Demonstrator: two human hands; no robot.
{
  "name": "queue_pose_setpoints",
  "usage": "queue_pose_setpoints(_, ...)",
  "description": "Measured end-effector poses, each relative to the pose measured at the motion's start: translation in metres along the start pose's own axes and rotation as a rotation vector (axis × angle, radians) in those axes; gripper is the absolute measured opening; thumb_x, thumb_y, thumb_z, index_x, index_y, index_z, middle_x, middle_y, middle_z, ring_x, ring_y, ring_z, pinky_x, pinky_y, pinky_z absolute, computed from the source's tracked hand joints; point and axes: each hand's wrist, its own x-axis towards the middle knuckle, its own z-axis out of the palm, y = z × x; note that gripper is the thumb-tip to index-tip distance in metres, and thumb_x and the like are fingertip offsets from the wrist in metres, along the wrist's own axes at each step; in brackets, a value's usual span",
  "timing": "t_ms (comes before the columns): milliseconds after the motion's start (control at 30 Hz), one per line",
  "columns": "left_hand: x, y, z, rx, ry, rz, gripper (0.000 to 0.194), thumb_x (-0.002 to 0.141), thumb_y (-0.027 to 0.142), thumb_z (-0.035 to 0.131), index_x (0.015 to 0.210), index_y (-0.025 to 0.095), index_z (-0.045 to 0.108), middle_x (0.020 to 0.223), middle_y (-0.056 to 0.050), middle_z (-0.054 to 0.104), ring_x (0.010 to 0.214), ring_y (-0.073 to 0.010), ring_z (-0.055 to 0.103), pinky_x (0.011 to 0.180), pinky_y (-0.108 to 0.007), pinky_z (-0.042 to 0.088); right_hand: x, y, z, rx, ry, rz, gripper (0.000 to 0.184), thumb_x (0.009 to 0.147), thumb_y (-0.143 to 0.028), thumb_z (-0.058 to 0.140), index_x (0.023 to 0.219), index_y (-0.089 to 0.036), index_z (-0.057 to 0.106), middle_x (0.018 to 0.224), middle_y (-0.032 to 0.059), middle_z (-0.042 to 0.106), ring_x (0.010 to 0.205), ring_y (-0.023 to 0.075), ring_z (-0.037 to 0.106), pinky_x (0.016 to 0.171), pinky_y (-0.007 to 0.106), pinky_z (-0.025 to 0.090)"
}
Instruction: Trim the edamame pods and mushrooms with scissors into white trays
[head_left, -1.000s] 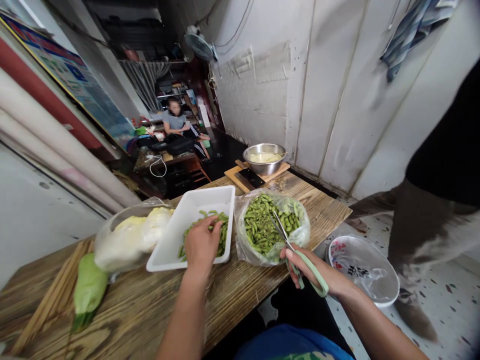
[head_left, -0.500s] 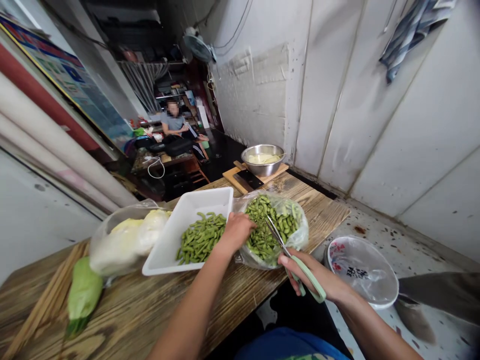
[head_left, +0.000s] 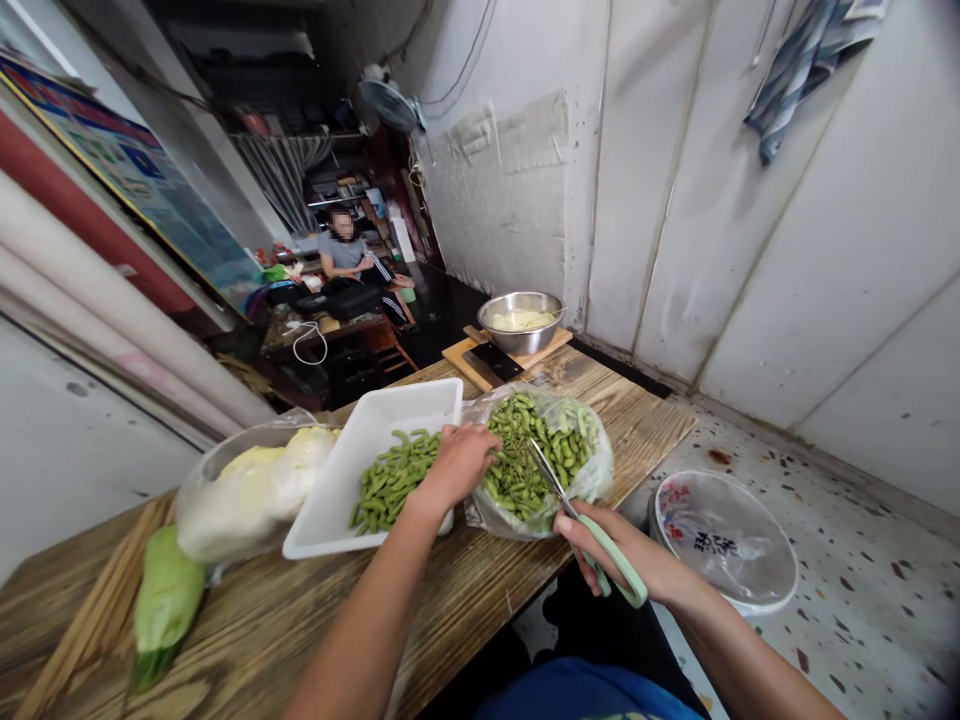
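Note:
My right hand (head_left: 611, 540) grips scissors (head_left: 555, 482) with pale green handles, their blades pointing up-left over a clear plastic bag (head_left: 601, 478) full of green soybean pods (head_left: 566, 440). The blades look nearly closed. My left hand (head_left: 459, 462) is at the bag's left side, fingers curled down beside the pods. Its fingertips are partly hidden, and I cannot make out what they hold. Under and left of that wrist stands a white plastic tray (head_left: 319, 515) with more pods (head_left: 394, 480) in it.
A clear bag of pale yellow-white contents (head_left: 247, 490), a green squash (head_left: 166, 590) and wooden sticks (head_left: 94, 615) lie leftward. Behind are a steel bowl (head_left: 523, 338), a board (head_left: 457, 358) and a cleaver (head_left: 493, 363). A lined bin (head_left: 727, 540) stands right; a person (head_left: 345, 255) sits far back.
My left hand has drawn slightly left, away from the pods in the bag. The scissors have hardly moved. A dark leg-like shape at the right edge has gone from view.

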Motion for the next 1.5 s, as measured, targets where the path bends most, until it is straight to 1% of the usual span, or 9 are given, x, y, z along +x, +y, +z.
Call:
queue_pose_setpoints(167,-0.024,0.025,0.012,-0.607,0.327,-0.259,0.013,0.077,0.024,0.067,0.084,0.018,0.076,0.082,-0.005,0.077,0.074,-0.0197,0.067,0.074,-0.030,0.049,0.002,-0.004,0.004,-0.004,-0.035,-0.032,0.062,0.090,-0.080,0.030,0.085,-0.020,0.048,0.052,-0.0054,0.050,0.048,0.0130,0.054,0.056,0.026,0.046)
queue_pose_setpoints(333,-0.041,0.055,0.026,-0.772,0.419,-0.321,0.014,0.072,0.029,0.070,0.078,0.017,0.076,0.076,-0.005,0.077,0.071,-0.0188,0.067,0.070,-0.029,0.050,0.006,-0.011,0.009,-0.015,-0.041,-0.026,0.065,0.089,-0.081,0.028,0.085,-0.019,0.049,0.049,-0.0043,0.051,0.045,0.0133,0.054,0.053,0.025,0.046)
queue_pose_setpoints(500,-0.045,0.063,0.029,-0.815,0.411,-0.340,0.017,0.072,0.030,0.068,0.078,0.016,0.076,0.075,-0.006,0.076,0.070,-0.0189,0.066,0.070,-0.030,0.050,0.007,-0.014,0.013,-0.002,-0.015,0.007,0.062,0.087,-0.081,0.033,0.081,-0.020,0.046,0.046,-0.0064,0.048,0.039,0.0117,0.052,0.043,0.021,0.042)
queue_pose_setpoints(767,-0.043,0.056,0.030,-0.797,0.393,-0.314,0.012,0.070,0.027,0.069,0.076,0.018,0.074,0.072,-0.002,0.069,0.066,-0.0156,0.059,0.065,-0.028,0.045,0.013,-0.003,0.018,0.003,0.065,0.096,0.056,0.087,-0.077,0.045,0.076,-0.022,0.043,0.042,-0.0089,0.043,0.031,0.0097,0.046,0.028,0.017,0.034)
queue_pose_setpoints(900,-0.040,0.054,0.030,-1.042,0.371,-0.366,0.018,0.068,0.031,0.073,0.078,0.019,0.064,0.060,0.003,0.061,0.056,-0.0129,0.055,0.057,-0.024,0.042,0.010,-0.004,0.016,-0.015,0.055,0.046,0.056,0.090,-0.077,0.041,0.077,-0.022,0.042,0.046,-0.0083,0.045,0.036,0.0102,0.048,0.035,0.019,0.037)
queue_pose_setpoints(1000,-0.041,0.056,0.026,-1.364,0.308,-0.433,0.032,0.063,0.037,0.079,0.077,0.019,0.056,0.063,0.001,0.066,0.057,-0.0127,0.059,0.055,-0.023,0.043,0.007,-0.004,0.014,-0.012,0.002,-0.031,0.059,0.091,-0.078,0.032,0.078,-0.021,0.043,0.053,-0.0058,0.049,0.045,0.0110,0.052,0.050,0.023,0.046)
queue_pose_setpoints(1100,-0.043,0.061,0.023,-1.583,0.285,-0.476,0.041,0.056,0.037,0.087,0.077,0.017,0.058,0.066,0.000,0.068,0.061,-0.0117,0.061,0.057,-0.021,0.046,0.005,-0.005,0.014,0.004,-0.033,-0.055,0.063,0.089,-0.081,0.029,0.081,-0.021,0.044,0.056,-0.0049,0.051,0.047,0.0114,0.052,0.054,0.025,0.046)
queue_pose_setpoints(1300,-0.046,0.068,0.024,-1.650,0.281,-0.489,0.041,0.051,0.036,0.090,0.064,0.015,0.058,0.060,0.000,0.066,0.057,-0.0085,0.058,0.057,-0.020,0.046,0.003,-0.012,0.014,-0.032,-0.019,-0.035,0.064,0.088,-0.082,0.031,0.081,-0.020,0.046,0.051,-0.0056,0.049,0.045,0.0120,0.052,0.051,0.024,0.043)
queue_pose_setpoints(1500,-0.048,0.068,0.022,-1.632,0.271,-0.475,0.035,0.054,0.030,0.087,0.064,0.016,0.058,0.059,0.001,0.066,0.054,-0.0080,0.056,0.055,-0.019,0.043,0.001,-0.017,0.014,0.014,-0.030,-0.044,0.069,0.086,-0.084,0.030,0.087,-0.019,0.050,0.050,-0.0062,0.049,0.042,0.0118,0.052,0.049,0.023,0.042)
